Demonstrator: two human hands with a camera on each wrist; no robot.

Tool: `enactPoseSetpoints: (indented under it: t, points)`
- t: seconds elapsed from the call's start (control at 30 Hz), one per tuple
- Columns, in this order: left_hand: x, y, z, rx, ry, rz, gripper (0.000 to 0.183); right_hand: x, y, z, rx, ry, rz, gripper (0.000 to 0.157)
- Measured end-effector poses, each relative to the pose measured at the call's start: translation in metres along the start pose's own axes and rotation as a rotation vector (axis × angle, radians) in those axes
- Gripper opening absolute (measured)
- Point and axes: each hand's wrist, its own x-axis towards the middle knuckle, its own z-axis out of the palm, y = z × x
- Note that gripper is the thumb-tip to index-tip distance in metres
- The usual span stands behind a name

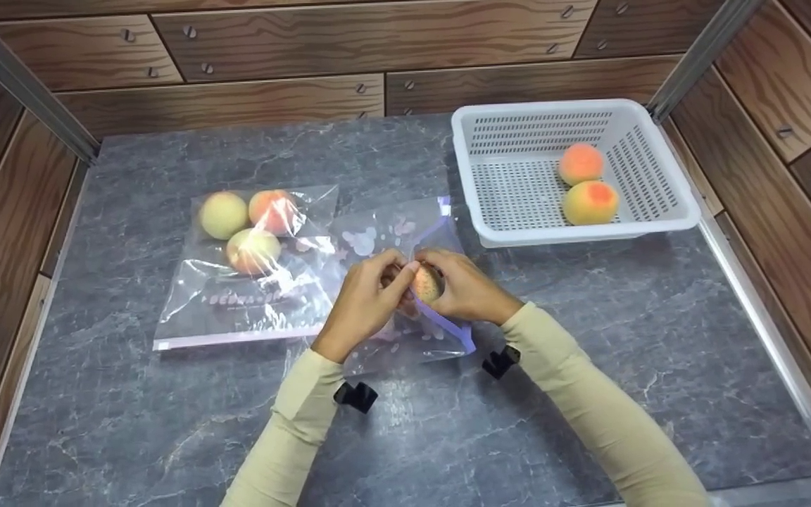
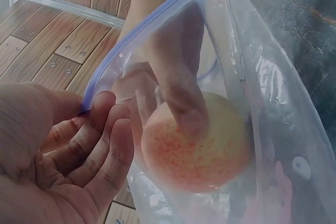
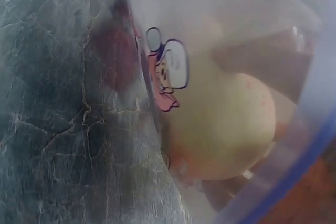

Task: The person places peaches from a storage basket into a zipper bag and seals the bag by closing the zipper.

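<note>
My left hand (image 1: 367,296) pinches the purple zip edge of a clear printed zip bag (image 1: 363,241), which lies with its mouth towards the right. In my right hand (image 1: 472,285) is a yellow-red peach (image 1: 425,283), held at the bag's mouth. The left wrist view shows the peach (image 2: 197,145) and the right fingers through the clear plastic, inside the purple rim. Through the bag wall the right wrist view also shows the peach (image 3: 226,129), with fingers above and below it.
Left of the hands lies another clear zip bag (image 1: 191,299) with three peaches (image 1: 223,215) in it, its pale zip towards me. At the back right, a white plastic basket (image 1: 472,201) holds two peaches (image 1: 591,203). Wood-patterned walls (image 1: 377,46) border the grey marbled table (image 1: 187,422).
</note>
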Motion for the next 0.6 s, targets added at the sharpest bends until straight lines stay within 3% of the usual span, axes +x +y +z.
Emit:
enactPoseSetpoints:
  t: [0.37, 0.6]
  points:
    - [0.0, 0.001, -0.003, 0.005, 0.007, 0.027, 0.025, 0.004, 0.004, 0.009, -0.023, 0.009, -0.116, 0.036]
    - [-0.002, -0.001, -0.004, -0.006, 0.021, 0.025, 0.026, 0.002, 0.007, 0.014, 0.001, -0.011, -0.068, 0.034]
